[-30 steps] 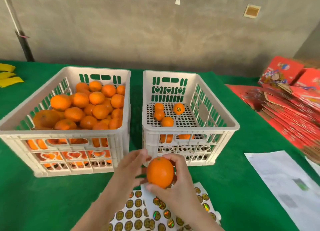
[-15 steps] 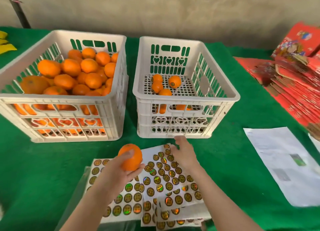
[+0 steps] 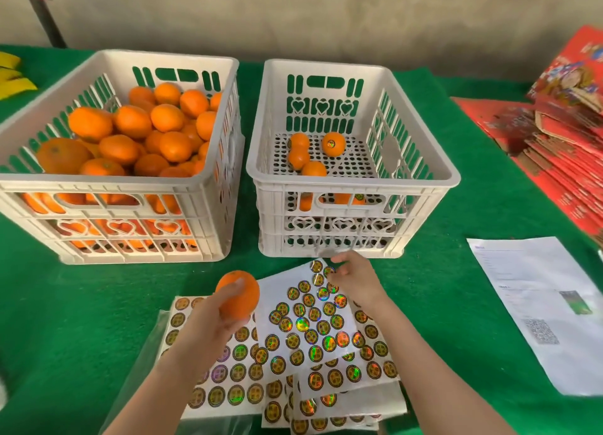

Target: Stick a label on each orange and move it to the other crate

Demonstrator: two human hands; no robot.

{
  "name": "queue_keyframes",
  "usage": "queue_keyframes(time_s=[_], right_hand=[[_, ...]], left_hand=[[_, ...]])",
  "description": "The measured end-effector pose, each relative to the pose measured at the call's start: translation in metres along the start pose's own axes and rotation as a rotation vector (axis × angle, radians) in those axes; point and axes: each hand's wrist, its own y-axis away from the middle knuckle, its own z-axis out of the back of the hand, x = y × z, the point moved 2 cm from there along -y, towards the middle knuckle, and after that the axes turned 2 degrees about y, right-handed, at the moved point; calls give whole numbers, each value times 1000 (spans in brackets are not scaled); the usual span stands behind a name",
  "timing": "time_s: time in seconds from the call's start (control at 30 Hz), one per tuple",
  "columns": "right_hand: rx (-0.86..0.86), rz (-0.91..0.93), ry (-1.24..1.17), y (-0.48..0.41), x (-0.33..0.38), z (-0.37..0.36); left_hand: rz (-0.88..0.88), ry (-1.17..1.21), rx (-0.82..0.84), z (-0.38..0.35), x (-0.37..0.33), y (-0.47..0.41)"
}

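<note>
Head view: my left hand [image 3: 208,327] is gripping the orange [image 3: 239,299] while my right hand [image 3: 357,279], just beside it, is pinching a label [image 3: 329,270], which I judge needs peeling cleanly next.

No text reads clearly; the paper sheet [image 3: 535,284] bears what looks like a QR code [image 3: 543,331].

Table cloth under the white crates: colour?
Plain green, the fuzzy table cloth; shows best in head view.
</note>
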Motion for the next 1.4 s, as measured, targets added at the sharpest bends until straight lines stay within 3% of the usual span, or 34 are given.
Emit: queue_keyframes(time_s=[0.13, 0.27, 0.57, 0.73, 0.9, 1.03, 1.23, 1.4], right_hand=[[39, 136, -182, 27, 14, 20], [61, 243, -264, 46, 23, 27], [-47, 227, -232, 56, 10, 22], [-2, 53, -520, 58, 3, 15], [-112, -43, -499, 60, -2, 14], [-275, 88, -338, 68, 9, 20], [-210, 297, -565, 91, 54, 19], [-187, 428, -512, 103, 79, 9]], left_hand=[[-204, -410, 136, -19, -24, 2], [-240, -677, 413, -58, -44, 4], [-145, -814, 520, -76, -41, -3], [-140, -938, 531, -78, -38, -4], [-142, -912, 555, -81, -40, 5], [-183, -717, 575, -81, -41, 11], [-120, -215, 619, -91, -37, 22], [-82, -78, 623, -98, -36, 28]])
